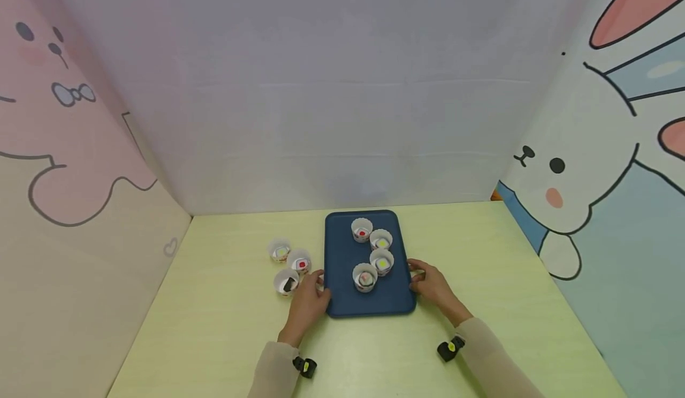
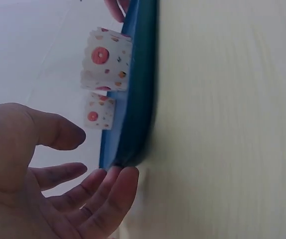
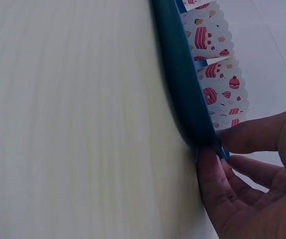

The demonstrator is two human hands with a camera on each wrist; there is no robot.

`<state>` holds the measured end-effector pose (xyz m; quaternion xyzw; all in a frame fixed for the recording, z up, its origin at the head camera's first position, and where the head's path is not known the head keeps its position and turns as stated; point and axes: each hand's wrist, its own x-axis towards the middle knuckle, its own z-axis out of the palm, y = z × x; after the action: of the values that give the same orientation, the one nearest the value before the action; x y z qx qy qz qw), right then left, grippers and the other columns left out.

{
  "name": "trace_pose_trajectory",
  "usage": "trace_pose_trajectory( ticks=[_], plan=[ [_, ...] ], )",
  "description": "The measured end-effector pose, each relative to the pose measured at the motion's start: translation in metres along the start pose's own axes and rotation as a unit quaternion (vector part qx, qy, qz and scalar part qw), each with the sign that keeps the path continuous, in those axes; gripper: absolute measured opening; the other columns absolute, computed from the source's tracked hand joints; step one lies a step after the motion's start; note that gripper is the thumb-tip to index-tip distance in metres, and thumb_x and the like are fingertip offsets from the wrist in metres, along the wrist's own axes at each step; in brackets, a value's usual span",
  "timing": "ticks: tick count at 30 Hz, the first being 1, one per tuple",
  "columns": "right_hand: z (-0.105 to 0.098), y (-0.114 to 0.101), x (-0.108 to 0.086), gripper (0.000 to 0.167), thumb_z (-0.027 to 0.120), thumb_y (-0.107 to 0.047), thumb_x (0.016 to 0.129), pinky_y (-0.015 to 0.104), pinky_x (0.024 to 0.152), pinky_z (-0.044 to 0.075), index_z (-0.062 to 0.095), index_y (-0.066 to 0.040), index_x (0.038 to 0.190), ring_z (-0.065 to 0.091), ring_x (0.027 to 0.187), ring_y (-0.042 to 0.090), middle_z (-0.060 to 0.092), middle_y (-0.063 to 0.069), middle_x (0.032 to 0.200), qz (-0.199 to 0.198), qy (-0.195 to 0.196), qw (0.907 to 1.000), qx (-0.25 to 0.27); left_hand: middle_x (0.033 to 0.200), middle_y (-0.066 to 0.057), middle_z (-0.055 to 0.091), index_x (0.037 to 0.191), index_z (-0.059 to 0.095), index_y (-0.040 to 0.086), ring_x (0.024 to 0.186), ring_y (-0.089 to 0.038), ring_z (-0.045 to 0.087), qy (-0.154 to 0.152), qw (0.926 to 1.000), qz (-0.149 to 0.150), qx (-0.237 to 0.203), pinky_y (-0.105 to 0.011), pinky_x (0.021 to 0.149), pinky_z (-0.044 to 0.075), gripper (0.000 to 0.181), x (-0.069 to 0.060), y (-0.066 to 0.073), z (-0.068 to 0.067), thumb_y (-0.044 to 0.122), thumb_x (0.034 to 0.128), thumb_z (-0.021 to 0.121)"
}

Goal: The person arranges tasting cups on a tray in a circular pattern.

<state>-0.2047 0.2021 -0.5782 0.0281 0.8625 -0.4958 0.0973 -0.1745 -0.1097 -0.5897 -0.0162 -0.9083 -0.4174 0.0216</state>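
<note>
A dark blue tray [image 1: 342, 304] lies on the table between both hands, with several white paper cups printed with sweets standing on it, such as the front cup [image 1: 365, 286]. At the tray's left edge is my left hand [image 1: 309, 303]; its fingertips reach the tray's side in the left wrist view, while the thumb [image 2: 58, 132] stands apart from the rim. My right hand [image 1: 432, 286] pinches the tray's right edge, thumb [image 3: 252, 134] at the rim and fingers below. Small pieces with red, yellow or pinkish marks sit in these cups.
Three more paper cups stand left of the tray: one with a yellow-marked piece [image 1: 280, 253], one with a red-marked piece [image 1: 301, 264], one with a black piece [image 1: 289, 285]. The front one is close to my left hand. A white wall [image 1: 342, 118] rises behind the table.
</note>
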Motion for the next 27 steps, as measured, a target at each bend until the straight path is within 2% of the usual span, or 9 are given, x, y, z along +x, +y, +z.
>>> trace_pose_trajectory(
  ticks=[5,9,13,16,20,22,27],
  plan=[
    [-0.001,0.001,-0.001,0.064,0.061,0.01,0.079,0.026,0.06,0.045,0.049,0.0,0.141,0.06,0.087,0.02,0.057,0.024,0.129,-0.008,0.002,1.0,-0.003,0.113,-0.006,0.061,0.134,0.056,0.007,0.086,-0.014,0.064,0.022,0.9996,0.014,0.005,-0.029,0.064,0.046,0.045,-0.013,0.015,-0.012,0.016,0.09,0.062],
    [-0.001,0.001,-0.001,0.064,0.061,0.011,0.079,0.026,0.061,0.045,0.049,0.002,0.141,0.06,0.087,0.022,0.057,0.024,0.128,-0.014,0.0,0.9999,-0.003,0.117,-0.009,0.061,0.134,0.056,0.009,0.093,-0.017,0.066,0.043,0.9978,0.043,-0.027,-0.028,0.069,0.05,0.044,-0.022,0.029,-0.028,0.013,0.0911,0.061],
    [-0.001,0.003,-0.001,0.064,0.061,0.011,0.078,0.027,0.061,0.045,0.048,0.002,0.141,0.061,0.089,0.022,0.057,0.024,0.129,-0.015,-0.003,0.9999,-0.006,0.12,-0.01,0.061,0.136,0.054,0.013,0.102,-0.018,0.065,0.043,0.9934,0.078,-0.073,-0.026,0.073,0.054,0.044,-0.028,0.041,-0.042,0.011,0.0928,0.06],
    [0.0,0.004,0.0,0.065,0.062,0.011,0.078,0.028,0.061,0.046,0.048,0.002,0.141,0.061,0.089,0.021,0.057,0.024,0.129,-0.016,-0.007,0.9998,-0.004,0.122,-0.007,0.06,0.137,0.053,0.016,0.111,-0.019,0.062,0.046,0.9892,0.106,-0.091,-0.029,0.08,0.056,0.046,-0.032,0.048,-0.051,0.01,0.0929,0.061],
    [0.0,0.005,0.001,0.065,0.062,0.011,0.079,0.029,0.063,0.047,0.048,0.003,0.141,0.062,0.089,0.021,0.057,0.025,0.129,-0.019,-0.008,0.9998,-0.003,0.128,-0.001,0.058,0.139,0.051,0.017,0.12,-0.022,0.058,0.056,0.9853,0.134,-0.089,-0.039,0.09,0.054,0.049,-0.034,0.049,-0.061,0.009,0.0922,0.063],
    [0.0,0.005,0.001,0.064,0.062,0.011,0.079,0.029,0.063,0.047,0.048,0.002,0.141,0.061,0.088,0.02,0.057,0.024,0.129,-0.018,-0.007,0.9998,-0.004,0.131,-0.002,0.058,0.139,0.051,0.016,0.122,-0.023,0.057,0.061,0.9845,0.143,-0.081,-0.044,0.094,0.052,0.05,-0.032,0.046,-0.066,0.009,0.0912,0.065],
    [-0.001,0.003,0.001,0.064,0.061,0.011,0.08,0.028,0.064,0.047,0.048,0.002,0.142,0.061,0.088,0.02,0.057,0.024,0.129,-0.017,-0.006,0.9998,-0.005,0.138,-0.008,0.054,0.14,0.049,0.013,0.126,-0.026,0.054,0.071,0.987,0.138,-0.042,-0.049,0.1,0.047,0.056,-0.025,0.032,-0.076,0.013,0.0884,0.07]
  ],
)
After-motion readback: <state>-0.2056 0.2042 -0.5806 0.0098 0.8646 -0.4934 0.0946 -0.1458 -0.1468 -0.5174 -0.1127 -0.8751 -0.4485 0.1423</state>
